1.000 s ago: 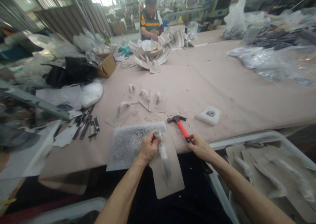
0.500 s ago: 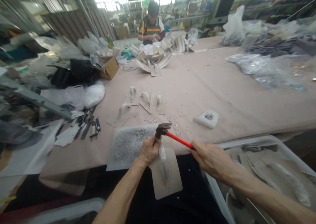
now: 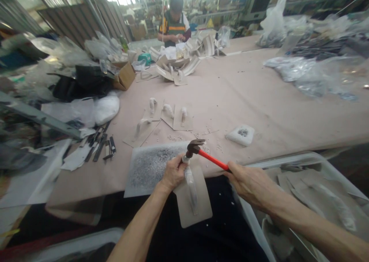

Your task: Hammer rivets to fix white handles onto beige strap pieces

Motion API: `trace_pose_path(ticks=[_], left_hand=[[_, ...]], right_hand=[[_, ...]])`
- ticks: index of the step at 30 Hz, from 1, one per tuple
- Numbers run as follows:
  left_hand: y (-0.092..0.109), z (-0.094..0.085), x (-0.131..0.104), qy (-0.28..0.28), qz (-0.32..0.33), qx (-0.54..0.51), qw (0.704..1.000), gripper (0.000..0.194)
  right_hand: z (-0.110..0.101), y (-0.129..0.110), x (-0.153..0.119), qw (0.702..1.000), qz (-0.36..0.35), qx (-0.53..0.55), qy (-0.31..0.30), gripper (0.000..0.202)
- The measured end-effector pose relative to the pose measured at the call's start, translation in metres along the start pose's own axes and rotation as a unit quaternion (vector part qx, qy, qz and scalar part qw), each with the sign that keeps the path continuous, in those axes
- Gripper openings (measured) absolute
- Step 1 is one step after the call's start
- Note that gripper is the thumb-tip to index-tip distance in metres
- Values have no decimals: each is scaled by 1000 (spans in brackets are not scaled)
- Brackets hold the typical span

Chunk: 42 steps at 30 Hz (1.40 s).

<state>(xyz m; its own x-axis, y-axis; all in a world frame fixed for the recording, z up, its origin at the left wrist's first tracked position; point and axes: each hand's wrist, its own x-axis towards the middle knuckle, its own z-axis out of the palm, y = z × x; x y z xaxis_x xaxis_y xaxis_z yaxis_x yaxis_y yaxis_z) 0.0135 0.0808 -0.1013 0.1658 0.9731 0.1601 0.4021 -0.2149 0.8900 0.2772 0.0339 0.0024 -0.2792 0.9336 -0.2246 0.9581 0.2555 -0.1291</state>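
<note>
My right hand (image 3: pixel 245 181) is closed around the red handle of a claw hammer (image 3: pixel 213 160). The hammer's dark head is just above a short metal punch (image 3: pixel 185 159), which my left hand (image 3: pixel 173 172) pinches upright; its lower end is hidden by the fingers. Below it lies a beige panel (image 3: pixel 201 204) with a plastic-wrapped handle (image 3: pixel 191 189), partly on the table edge and partly over my lap. A white slab (image 3: pixel 144 169) with a dark, pitted surface lies under and left of the left hand.
Several similar panels with handles (image 3: pixel 183 119) lie farther up the table. Small studs (image 3: pixel 206 148) are scattered near a white block with a dark patch (image 3: pixel 242 134). Knives and tools (image 3: pixel 100 146) lie left. A plastic bin (image 3: pixel 325 166) of panels stands right. Another person (image 3: pixel 174 23) works opposite.
The hammer head has lifted slightly up and to the right, off the punch, whose top now shows. My left hand stays at the same spot on the panel.
</note>
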Motion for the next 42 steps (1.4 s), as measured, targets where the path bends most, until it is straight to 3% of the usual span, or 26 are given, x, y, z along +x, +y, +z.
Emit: trace_pose_path(ticks=[5, 8, 10, 12, 15, 17, 21, 23, 25, 27, 29, 31, 37, 42], left_hand=[[-4, 1, 0, 7, -2, -22, 1000, 17], [-5, 0, 1, 7, -7, -36, 999, 16], [-5, 0, 1, 8, -11, -51, 999, 16], [-4, 1, 0, 14, -21, -73, 997, 16], [-6, 5, 2, 36, -58, -117, 991, 20], [-7, 7, 9, 70, -99, -169, 978, 26], [6, -8, 32, 212, -143, -289, 923, 37], [22, -25, 43, 266, -104, -305, 909, 39], [40, -42, 49, 278, -50, -285, 916, 39], [52, -51, 47, 258, -16, -249, 934, 36], [54, -49, 41, 214, -15, -218, 952, 31], [45, -38, 32, 167, -38, -201, 964, 27], [7, -5, 15, 79, -86, -211, 970, 26], [-4, -1, 13, 66, -104, -209, 970, 24]], right_hand=[[17, 17, 26, 995, 82, 18, -58, 24], [37, 11, 41, 998, 68, 16, 3, 26], [45, -5, 44, 994, -21, 26, 100, 41], [48, -28, 44, 973, -173, 44, 148, 50], [52, -65, 42, 923, -371, 18, 102, 28], [56, -83, 43, 912, -400, -22, 84, 13], [52, -96, 49, 955, -264, -69, 115, 16], [41, -95, 51, 977, -170, -68, 105, 17], [31, -93, 53, 992, -95, -34, 76, 17], [28, -92, 53, 997, -43, 26, 51, 23], [33, -94, 50, 995, -11, 91, 36, 39], [44, -100, 45, 990, 11, 135, 28, 49], [64, -119, 24, 983, 36, 179, -7, 51], [57, -100, 26, 970, 26, 234, 53, 45]])
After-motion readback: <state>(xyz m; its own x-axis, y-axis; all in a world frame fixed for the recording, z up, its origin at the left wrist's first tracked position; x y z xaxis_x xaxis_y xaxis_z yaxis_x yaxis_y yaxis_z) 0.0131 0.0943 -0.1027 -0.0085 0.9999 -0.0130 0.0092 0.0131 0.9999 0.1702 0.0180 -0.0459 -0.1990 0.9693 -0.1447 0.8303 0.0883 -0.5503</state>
